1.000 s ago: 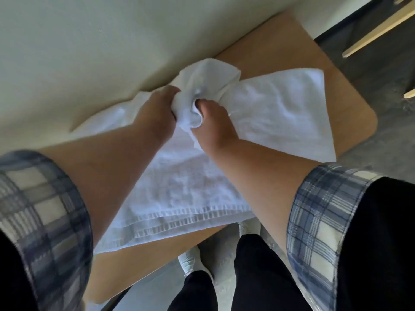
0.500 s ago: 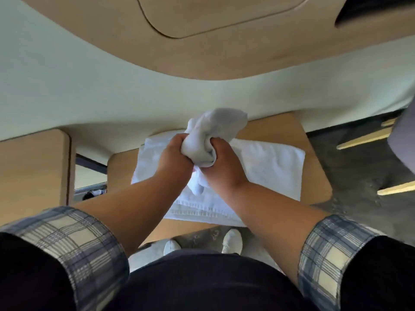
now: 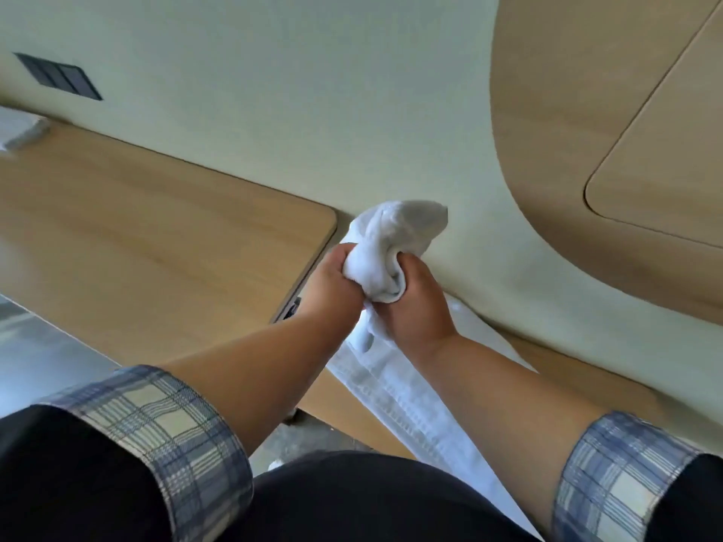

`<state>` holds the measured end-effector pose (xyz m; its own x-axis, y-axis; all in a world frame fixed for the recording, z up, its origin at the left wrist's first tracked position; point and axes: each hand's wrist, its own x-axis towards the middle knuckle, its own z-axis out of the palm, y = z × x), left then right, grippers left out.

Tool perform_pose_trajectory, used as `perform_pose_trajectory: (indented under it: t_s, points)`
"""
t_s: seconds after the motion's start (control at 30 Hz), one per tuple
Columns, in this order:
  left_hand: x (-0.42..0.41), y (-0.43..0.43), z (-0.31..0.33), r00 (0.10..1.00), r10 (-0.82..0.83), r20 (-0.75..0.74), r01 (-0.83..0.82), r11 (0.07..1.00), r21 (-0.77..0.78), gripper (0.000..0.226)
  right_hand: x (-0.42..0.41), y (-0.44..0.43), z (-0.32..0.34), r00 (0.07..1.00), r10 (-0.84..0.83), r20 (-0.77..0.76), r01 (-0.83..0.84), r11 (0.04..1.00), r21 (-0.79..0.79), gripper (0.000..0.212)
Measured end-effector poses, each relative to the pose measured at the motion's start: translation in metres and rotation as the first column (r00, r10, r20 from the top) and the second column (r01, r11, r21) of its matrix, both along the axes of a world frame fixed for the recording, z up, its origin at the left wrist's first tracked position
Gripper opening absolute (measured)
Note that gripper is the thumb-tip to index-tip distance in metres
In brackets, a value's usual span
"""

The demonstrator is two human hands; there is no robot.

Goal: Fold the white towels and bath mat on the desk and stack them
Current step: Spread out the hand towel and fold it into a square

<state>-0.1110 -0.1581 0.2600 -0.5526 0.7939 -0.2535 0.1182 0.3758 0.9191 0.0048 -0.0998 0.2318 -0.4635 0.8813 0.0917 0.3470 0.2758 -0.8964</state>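
Note:
Both my hands hold a bunched white towel (image 3: 391, 244) up in the air in front of the cream wall. My left hand (image 3: 332, 285) grips the bundle from the left, and my right hand (image 3: 416, 303) grips it from the right. Below my hands a second white towel with a stitched hem (image 3: 410, 404) lies on the small wooden desk (image 3: 587, 381), running from under my right wrist towards my body. My arms hide much of it.
A long wooden desk (image 3: 156, 244) with a rounded corner stretches to the left. A white object (image 3: 19, 129) sits at its far left end. Dark wall switches (image 3: 58, 76) are upper left. A curved wooden panel (image 3: 606, 131) fills the upper right.
My head has turned left and my hands have carried the bunched towel up, off the flat towel. The long left desk has come into view.

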Motion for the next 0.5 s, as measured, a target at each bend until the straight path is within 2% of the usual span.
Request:
perform_pose_trajectory:
  t_s: [0.07,0.13,0.17,0.23,0.33,0.4,0.43,0.47,0.5]
  points:
    - [-0.025,-0.017,0.005,0.999,0.033,-0.015,-0.033,0.999,0.008,0.045,-0.032,-0.011,0.011,0.998,0.027,-0.058,-0.037,0.985,-0.170,0.047]
    - [-0.055,-0.037,0.012,0.998,0.067,0.013,-0.068,0.998,0.017,0.045,-0.064,-0.022,0.019,0.978,0.108,-0.178,-0.155,0.948,-0.278,0.031]
    - [-0.073,-0.048,0.012,0.994,0.101,0.029,-0.102,0.994,0.036,0.046,-0.081,-0.028,0.021,0.984,0.147,-0.104,-0.160,0.978,-0.131,0.026]
    - [-0.097,-0.065,0.021,0.990,0.133,0.050,-0.135,0.990,0.041,0.048,-0.107,-0.041,0.022,0.991,0.125,-0.058,-0.129,0.988,-0.089,0.033]
    - [-0.164,-0.110,0.028,0.980,0.194,0.048,-0.197,0.977,0.083,0.045,-0.177,-0.084,0.033,0.971,0.178,-0.158,-0.193,0.978,-0.080,0.036]
    - [-0.213,-0.141,0.033,0.979,0.200,0.037,-0.203,0.975,0.091,0.042,-0.227,-0.117,0.045,0.972,0.160,-0.172,-0.174,0.982,-0.070,0.042]
    - [-0.239,-0.155,0.034,0.979,0.203,0.029,-0.204,0.974,0.102,0.040,-0.253,-0.131,0.047,0.981,0.160,-0.109,-0.163,0.987,-0.012,0.044]
    - [-0.263,-0.171,0.037,0.979,0.202,0.014,-0.202,0.974,0.099,0.039,-0.277,-0.146,0.049,0.983,0.177,-0.052,-0.173,0.982,0.071,0.039]
    - [-0.288,-0.184,0.040,0.980,0.197,-0.004,-0.196,0.976,0.098,0.039,-0.300,-0.160,0.048,0.972,0.231,-0.028,-0.227,0.968,0.110,0.017]
